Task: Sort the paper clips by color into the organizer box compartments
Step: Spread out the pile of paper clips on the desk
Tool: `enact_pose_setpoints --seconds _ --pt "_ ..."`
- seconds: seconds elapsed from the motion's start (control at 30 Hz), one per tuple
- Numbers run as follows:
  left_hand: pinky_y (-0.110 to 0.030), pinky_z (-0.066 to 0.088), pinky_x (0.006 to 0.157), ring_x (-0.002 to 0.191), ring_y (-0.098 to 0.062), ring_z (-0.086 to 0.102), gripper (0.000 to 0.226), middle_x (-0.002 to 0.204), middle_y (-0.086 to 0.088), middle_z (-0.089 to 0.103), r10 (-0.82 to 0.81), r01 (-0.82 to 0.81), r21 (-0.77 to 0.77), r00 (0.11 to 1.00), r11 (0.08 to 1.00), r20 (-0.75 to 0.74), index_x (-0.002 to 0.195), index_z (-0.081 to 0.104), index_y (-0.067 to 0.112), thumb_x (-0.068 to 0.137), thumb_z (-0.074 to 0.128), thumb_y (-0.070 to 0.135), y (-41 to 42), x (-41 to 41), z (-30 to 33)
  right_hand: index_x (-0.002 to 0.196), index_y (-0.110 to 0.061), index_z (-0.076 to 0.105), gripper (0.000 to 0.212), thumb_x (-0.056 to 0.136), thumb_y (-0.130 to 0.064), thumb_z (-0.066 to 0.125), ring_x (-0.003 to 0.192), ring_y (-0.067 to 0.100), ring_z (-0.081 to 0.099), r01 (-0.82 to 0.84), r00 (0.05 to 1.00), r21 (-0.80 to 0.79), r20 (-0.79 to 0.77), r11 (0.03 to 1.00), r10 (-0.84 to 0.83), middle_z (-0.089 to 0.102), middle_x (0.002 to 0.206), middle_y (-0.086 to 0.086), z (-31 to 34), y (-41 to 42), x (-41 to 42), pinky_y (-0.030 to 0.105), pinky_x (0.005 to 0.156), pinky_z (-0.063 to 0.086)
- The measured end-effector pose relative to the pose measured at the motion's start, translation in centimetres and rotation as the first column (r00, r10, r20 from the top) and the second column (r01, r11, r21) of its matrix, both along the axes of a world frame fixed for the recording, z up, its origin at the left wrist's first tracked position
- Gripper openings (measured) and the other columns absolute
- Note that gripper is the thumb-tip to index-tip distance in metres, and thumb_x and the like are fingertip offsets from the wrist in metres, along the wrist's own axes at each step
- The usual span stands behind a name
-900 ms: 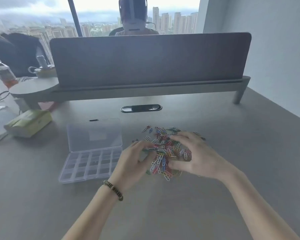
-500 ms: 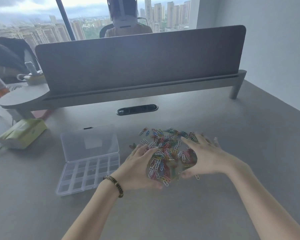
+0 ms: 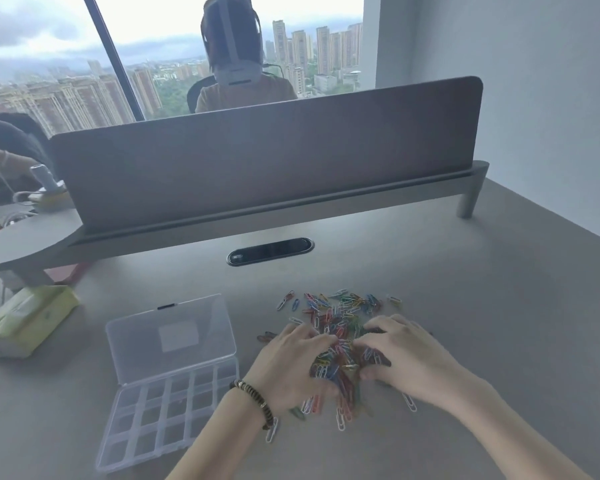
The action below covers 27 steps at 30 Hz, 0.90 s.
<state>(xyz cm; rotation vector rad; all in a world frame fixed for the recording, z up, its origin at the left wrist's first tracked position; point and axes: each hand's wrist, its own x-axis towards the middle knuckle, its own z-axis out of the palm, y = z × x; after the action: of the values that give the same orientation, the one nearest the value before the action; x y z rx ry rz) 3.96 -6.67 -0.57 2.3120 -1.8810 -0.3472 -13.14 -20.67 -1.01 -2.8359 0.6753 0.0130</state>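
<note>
Resting on the paper clips (image 3: 340, 344), both hands (image 3: 347, 358).

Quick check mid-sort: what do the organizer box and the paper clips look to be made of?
Organizer box: clear, glossy, rigid plastic by the look; the desk shows through its open lid and dividers. Paper clips: probably wire with a colored coating, thin bent loops in red, blue, green and white; the core cannot be seen.

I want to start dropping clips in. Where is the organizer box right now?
In the head view, the organizer box lies open on the table's left side, just left of the left hand and the paper clip pile.
</note>
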Motion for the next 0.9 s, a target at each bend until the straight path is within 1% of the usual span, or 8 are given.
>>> enact_pose_setpoints --seconds 0.07,0.17,0.3,0.4,0.5,0.63,0.77,0.9 --pt "-0.035 0.046 0.094 0.116 -0.013 0.044 0.055 0.122 0.007 0.053 -0.012 0.013 -0.035 1.0 0.999 0.014 0.131 0.048 0.033 0.082 0.064 0.05 -0.2 -0.2 -0.3 0.126 -0.034 0.059 0.036 0.092 -0.045 0.057 0.119 0.015 0.047 0.002 0.998 -0.04 0.07 0.999 0.001 0.054 0.127 -0.011 -0.2 0.7 0.3 0.032 0.098 0.039" --pt "-0.037 0.052 0.081 0.097 -0.017 0.055 0.023 0.102 0.003 0.059 0.015 -0.013 -0.145 1.0 0.989 0.015 0.11 0.059 0.025 0.087 0.061 0.023 -0.4 -0.8 -1.0 0.119 -0.03 0.063 0.025 0.095 -0.028 0.055 0.108 0.017 0.054 0.0 0.984 -0.057 0.179 0.998 0.01 0.06 0.112 -0.008 -0.4 1.7 0.4 0.03 0.082 0.044" --pt "-0.039 0.052 0.066 0.077 -0.02 0.056 0.03 0.083 0.001 0.056 0.06 -0.05 -0.207 0.997 0.977 0.038 0.094 0.058 0.024 0.079 0.052 -0.001 -0.4 -1.6 -1.3 0.104 -0.026 0.066 0.026 0.09 -0.009 0.054 0.089 0.018 0.063 0.049 0.968 -0.009 0.248 0.999 -0.045 0.062 0.102 -0.006 -1.0 2.2 0.6 0.03 0.064 0.045" --pt "-0.039 0.05 0.065 0.072 -0.021 0.054 0.023 0.077 0.001 0.056 0.065 -0.063 -0.252 0.998 0.966 0.0 0.087 0.055 0.023 0.078 0.05 0.002 -0.6 -1.9 -0.9 0.094 -0.027 0.069 0.024 0.085 -0.006 0.058 0.082 0.019 0.064 0.085 0.947 0.059 0.305 0.995 -0.099 0.063 0.094 -0.006 -1.4 1.9 0.7 0.036 0.066 0.051" --pt "-0.033 0.05 0.068 0.075 -0.017 0.056 0.016 0.081 0.003 0.063 0.089 -0.1 -0.308 0.995 0.946 -0.05 0.088 0.06 0.02 0.084 0.052 0.006 -0.6 -1.9 -0.6 0.086 -0.027 0.069 0.025 0.081 -0.003 0.064 0.076 0.016 0.063 0.133 0.919 0.11 0.36 0.985 -0.164 0.063 0.086 -0.01 -1.4 1.3 0.4 0.039 0.067 0.053" --pt "-0.025 0.051 0.074 0.08 -0.011 0.062 0.018 0.086 0.005 0.07 0.136 -0.172 -0.375 0.983 0.911 -0.122 0.096 0.066 0.019 0.089 0.054 0.007 -0.2 -1.5 -0.1 0.08 -0.025 0.072 0.022 0.079 -0.003 0.074 0.071 0.004 0.062 0.168 0.862 0.18 0.45 0.969 -0.233 0.065 0.078 -0.014 -0.5 0.6 -0.2 0.029 0.068 0.054" --pt "-0.023 0.051 0.074 0.069 -0.003 0.055 0.017 0.076 0.015 0.064 0.167 -0.242 -0.424 0.964 0.873 -0.206 0.093 0.069 0.021 0.087 0.058 0.01 0.2 -0.9 0.8 0.08 -0.027 0.074 0.019 0.079 -0.008 0.077 0.069 -0.004 0.063 0.229 0.827 0.231 0.466 0.946 -0.314 0.068 0.074 -0.02 0.8 0.1 -0.6 0.004 0.066 0.046" --pt "-0.011 0.049 0.068 0.066 0.0 0.062 0.022 0.079 0.013 0.072 0.21 -0.325 -0.42 0.931 0.847 -0.297 0.094 0.072 0.027 0.085 0.061 0.01 2.0 0.5 2.5 0.079 -0.03 0.075 0.018 0.079 -0.012 0.078 0.072 -0.01 0.064 0.247 0.81 0.323 0.449 0.914 -0.377 0.069 0.071 -0.023 2.7 0.8 -0.2 -0.002 0.065 0.041"
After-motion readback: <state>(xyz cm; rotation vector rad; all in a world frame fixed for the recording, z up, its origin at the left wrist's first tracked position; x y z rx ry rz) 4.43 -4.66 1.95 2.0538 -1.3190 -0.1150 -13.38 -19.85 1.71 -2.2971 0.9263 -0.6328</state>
